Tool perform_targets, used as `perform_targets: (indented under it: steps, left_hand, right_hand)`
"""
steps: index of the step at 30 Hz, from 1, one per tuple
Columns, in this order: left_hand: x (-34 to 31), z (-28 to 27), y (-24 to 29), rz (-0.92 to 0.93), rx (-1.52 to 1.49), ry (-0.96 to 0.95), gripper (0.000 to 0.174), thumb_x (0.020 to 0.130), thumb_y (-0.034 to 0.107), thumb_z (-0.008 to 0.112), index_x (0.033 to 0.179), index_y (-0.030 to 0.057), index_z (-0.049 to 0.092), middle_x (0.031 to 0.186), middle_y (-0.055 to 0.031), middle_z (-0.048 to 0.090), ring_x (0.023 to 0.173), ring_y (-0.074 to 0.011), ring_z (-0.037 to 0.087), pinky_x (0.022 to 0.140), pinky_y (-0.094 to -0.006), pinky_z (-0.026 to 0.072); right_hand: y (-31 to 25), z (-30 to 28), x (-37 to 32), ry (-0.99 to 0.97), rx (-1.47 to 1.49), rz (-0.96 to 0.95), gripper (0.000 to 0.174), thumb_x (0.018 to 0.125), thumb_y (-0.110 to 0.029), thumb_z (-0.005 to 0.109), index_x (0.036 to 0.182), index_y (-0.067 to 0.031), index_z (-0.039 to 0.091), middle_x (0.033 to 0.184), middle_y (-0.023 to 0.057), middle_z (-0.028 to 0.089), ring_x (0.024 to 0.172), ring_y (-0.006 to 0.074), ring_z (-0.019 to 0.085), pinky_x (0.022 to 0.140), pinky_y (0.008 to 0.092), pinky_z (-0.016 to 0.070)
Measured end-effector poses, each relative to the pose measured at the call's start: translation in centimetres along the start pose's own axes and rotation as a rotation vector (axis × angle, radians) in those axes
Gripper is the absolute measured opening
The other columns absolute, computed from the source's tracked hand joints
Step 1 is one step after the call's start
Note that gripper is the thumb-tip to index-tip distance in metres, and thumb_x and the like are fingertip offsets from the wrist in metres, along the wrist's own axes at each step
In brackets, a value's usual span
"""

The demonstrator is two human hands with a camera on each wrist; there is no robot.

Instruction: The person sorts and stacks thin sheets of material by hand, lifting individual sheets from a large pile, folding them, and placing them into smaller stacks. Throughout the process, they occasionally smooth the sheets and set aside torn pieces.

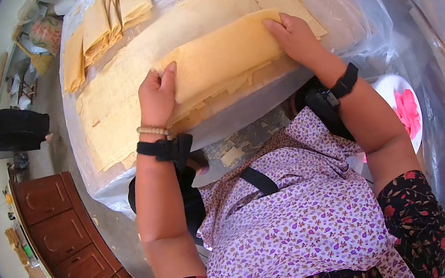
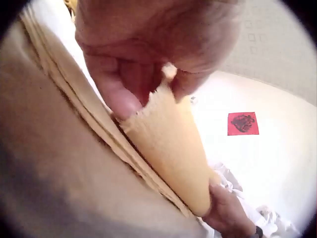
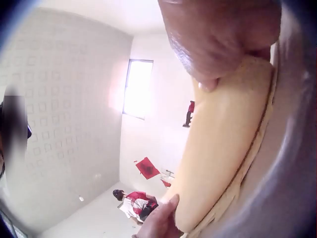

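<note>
A thin yellow sheet, like bean curd skin (image 1: 223,54), is folded into a long band and lifted at its near side. My left hand (image 1: 159,98) pinches its left end, thumb on top. At the opposite end, my right hand (image 1: 300,39) grips the band with the thumb over its upper face. Beneath lies a layer of wide, flat yellow sheets (image 1: 118,103) with ragged edges. In the left wrist view, the torn end of the folded sheet (image 2: 158,124) shows between thumb and fingers. The right wrist view shows the band (image 3: 223,129) curving smoothly between both hands.
Folded yellow bundles (image 1: 95,31) lie at the table's far left. Clear plastic (image 1: 355,19) covers the table, with crumbs on it. A white stool (image 1: 392,91) holding a pink cloth (image 1: 407,110) stands at right. Brown cabinets (image 1: 61,223) and another person (image 1: 11,129) are at left.
</note>
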State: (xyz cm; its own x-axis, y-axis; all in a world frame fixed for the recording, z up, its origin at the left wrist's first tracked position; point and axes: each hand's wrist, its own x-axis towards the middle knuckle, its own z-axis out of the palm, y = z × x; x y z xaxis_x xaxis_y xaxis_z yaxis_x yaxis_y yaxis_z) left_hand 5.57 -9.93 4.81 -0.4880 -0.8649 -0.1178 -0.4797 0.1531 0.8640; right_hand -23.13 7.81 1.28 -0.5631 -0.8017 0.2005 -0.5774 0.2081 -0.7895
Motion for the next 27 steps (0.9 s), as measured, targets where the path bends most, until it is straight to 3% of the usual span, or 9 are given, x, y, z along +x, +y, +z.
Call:
perform_targets:
  steps: [4,8,11,14,17,19,22,25,27]
  left_hand:
    - [0.5,2.0,0.0,0.288,0.441,0.19,0.037,0.095,0.032,0.067,0.086,-0.0044,0.064,0.075,-0.0272,0.065,0.072,-0.0471,0.063,0.066,-0.0503,0.0513]
    - [0.8,2.4,0.1,0.288,0.536,0.189,0.037,0.094,0.032,0.067,0.086,-0.0042,0.065,0.076,-0.0264,0.067,0.075,-0.0455,0.066,0.067,-0.0509,0.0523]
    - [1.2,2.7,0.0,0.304,0.574,0.196,0.037,0.093,0.032,0.068,0.086,-0.0041,0.065,0.075,-0.0264,0.067,0.075,-0.0461,0.066,0.068,-0.0514,0.0531]
    - [1.0,3.1,0.0,0.271,0.63,0.205,0.033,0.092,0.031,0.068,0.093,-0.0023,0.066,0.079,-0.0261,0.068,0.078,-0.0444,0.067,0.069,-0.051,0.054]
    - [-0.7,3.8,2.6,0.213,0.838,0.312,0.032,0.092,0.028,0.068,0.111,0.0023,0.067,0.101,-0.0239,0.069,0.095,-0.037,0.068,0.078,-0.0475,0.0546]
    - [-2.2,4.0,3.8,0.39,1.072,0.485,0.04,0.091,0.026,0.069,0.125,0.0057,0.065,0.125,-0.021,0.067,0.109,-0.0336,0.066,0.088,-0.0454,0.0536]
    - [-1.3,3.1,3.2,0.816,1.091,0.255,0.049,0.09,0.024,0.07,0.137,0.0115,0.059,0.146,-0.0148,0.054,0.126,-0.0331,0.057,0.103,-0.0475,0.0455]
    - [-0.4,2.2,3.5,0.675,0.946,-0.093,0.047,0.088,0.02,0.071,0.133,0.0111,0.062,0.144,-0.0145,0.056,0.125,-0.036,0.057,0.109,-0.0524,0.0396]
    - [-1.0,1.5,5.8,0.869,0.96,-0.066,0.045,0.087,0.018,0.071,0.131,0.0115,0.063,0.136,-0.0145,0.062,0.12,-0.0339,0.061,0.104,-0.0492,0.0446]
  right_hand:
    - [-2.8,0.3,-0.9,0.108,-0.484,0.029,0.03,0.098,-0.033,0.06,0.098,-0.0034,0.066,0.09,0.0203,0.072,0.084,0.0404,0.069,0.074,0.0489,0.0545]
    - [-5.1,0.0,-1.0,0.117,-0.544,0.14,0.033,0.097,-0.037,0.059,0.114,-0.01,0.068,0.11,0.0189,0.071,0.101,0.0382,0.069,0.088,0.0508,0.0534]
    - [-6.3,0.7,-1.3,0.387,-0.61,-0.575,0.047,0.097,-0.044,0.058,0.134,-0.0161,0.062,0.136,0.0154,0.062,0.128,0.0346,0.057,0.109,0.0541,0.0409]
    - [-6.4,3.3,-2.4,-0.114,-0.617,-0.652,0.057,0.096,-0.052,0.058,0.145,-0.0231,0.056,0.152,0.0101,0.05,0.145,0.0328,0.04,0.119,0.0575,0.0246]
    - [-4.8,4.3,-2.3,-0.153,-0.606,-0.56,0.059,0.095,-0.054,0.059,0.148,-0.0282,0.053,0.16,0.0061,0.043,0.148,0.0323,0.036,0.12,0.0591,0.024]
    - [-4.5,4.2,-2.5,-0.158,-0.597,-0.583,0.058,0.095,-0.055,0.059,0.147,-0.0297,0.053,0.159,0.0061,0.043,0.148,0.033,0.036,0.119,0.0601,0.0244]
    - [-4.3,3.6,-2.2,-0.171,-0.554,-0.581,0.059,0.092,-0.052,0.064,0.145,-0.0275,0.055,0.158,0.0072,0.044,0.147,0.0339,0.038,0.118,0.0592,0.0269]
    - [-4.7,3.3,-1.6,-0.169,-0.445,-0.596,0.051,0.088,-0.044,0.07,0.134,-0.022,0.063,0.143,0.0084,0.057,0.138,0.032,0.048,0.114,0.0572,0.0337]
    - [-5.0,2.6,-1.2,-0.2,-0.341,-0.495,0.042,0.086,-0.035,0.074,0.123,-0.0185,0.068,0.126,0.0082,0.066,0.128,0.0297,0.057,0.11,0.0542,0.0392]
